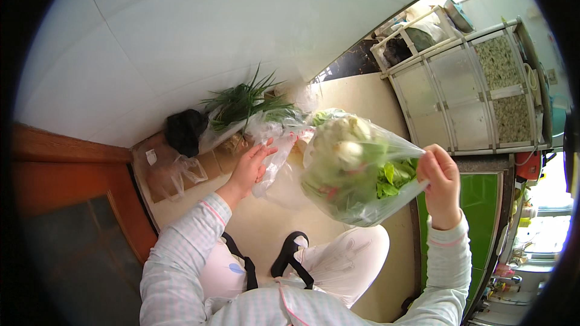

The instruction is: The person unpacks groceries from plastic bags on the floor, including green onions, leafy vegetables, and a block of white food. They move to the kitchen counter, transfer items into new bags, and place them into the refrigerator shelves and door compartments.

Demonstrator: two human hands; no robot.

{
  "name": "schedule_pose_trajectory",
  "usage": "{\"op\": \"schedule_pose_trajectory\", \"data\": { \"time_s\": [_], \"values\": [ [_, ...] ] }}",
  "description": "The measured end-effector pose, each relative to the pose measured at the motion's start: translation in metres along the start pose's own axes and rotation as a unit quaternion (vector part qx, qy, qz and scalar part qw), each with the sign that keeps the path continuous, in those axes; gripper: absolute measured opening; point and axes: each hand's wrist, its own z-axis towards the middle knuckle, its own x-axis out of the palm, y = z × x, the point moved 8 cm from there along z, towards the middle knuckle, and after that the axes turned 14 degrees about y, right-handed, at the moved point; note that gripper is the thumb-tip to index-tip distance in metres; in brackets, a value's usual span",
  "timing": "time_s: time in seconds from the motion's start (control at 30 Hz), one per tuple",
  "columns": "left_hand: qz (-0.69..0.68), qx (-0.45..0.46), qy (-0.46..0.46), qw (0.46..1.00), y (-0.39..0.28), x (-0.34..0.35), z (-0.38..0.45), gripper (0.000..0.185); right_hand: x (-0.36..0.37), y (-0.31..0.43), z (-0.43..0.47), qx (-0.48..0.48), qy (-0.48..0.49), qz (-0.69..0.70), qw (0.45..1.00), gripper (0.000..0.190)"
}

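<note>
My right hand [438, 185] grips the gathered top of a clear plastic bag [349, 190] of vegetables and holds it up off the floor at the right. Through the plastic I see leafy greens [395, 176], white bulb-like pieces [350, 151] and some reddish bits; part of the bag is blurred. My left hand [249, 170] is apart from that bag, its fingers spread and nothing plainly held. Just beside those fingers is a thin whitish plastic bag [278, 156] with red print; whether they touch it I cannot tell.
Long green leaves [247, 99] in plastic and a black bag [186, 131] lie along the white wall [181, 31]. Below them are a cardboard piece [170, 176] and clear bags. An orange-brown wooden door [81, 203] stands left; a white-framed cabinet [457, 95] and green tiled panel [480, 217] stand right.
</note>
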Motion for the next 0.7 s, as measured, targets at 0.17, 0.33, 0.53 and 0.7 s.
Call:
{"op": "schedule_pose_trajectory", "data": {
  "time_s": [0.17, 0.33, 0.53, 0.7],
  "values": [
    [0.010, 0.000, 0.017, 1.000, 0.007, 0.003, 0.005, 0.048, 0.000, -0.002, 0.001, 0.013, 0.012, -0.102, 0.995, 0.024],
    [0.009, -0.004, 0.018, 1.000, 0.013, 0.004, 0.005, 0.048, -0.003, 0.002, 0.005, -0.032, -0.005, -0.194, 0.980, 0.024],
    [0.023, -0.016, 0.020, 0.999, 0.013, 0.008, 0.005, 0.050, -0.029, -0.007, 0.010, -0.011, -0.035, -0.143, 0.989, 0.032],
    [0.000, -0.022, 0.054, 0.998, 0.021, 0.015, 0.007, 0.056, -0.118, -0.020, -0.019, -0.130, -0.248, 0.076, 0.957, 0.027]
  ]
}}
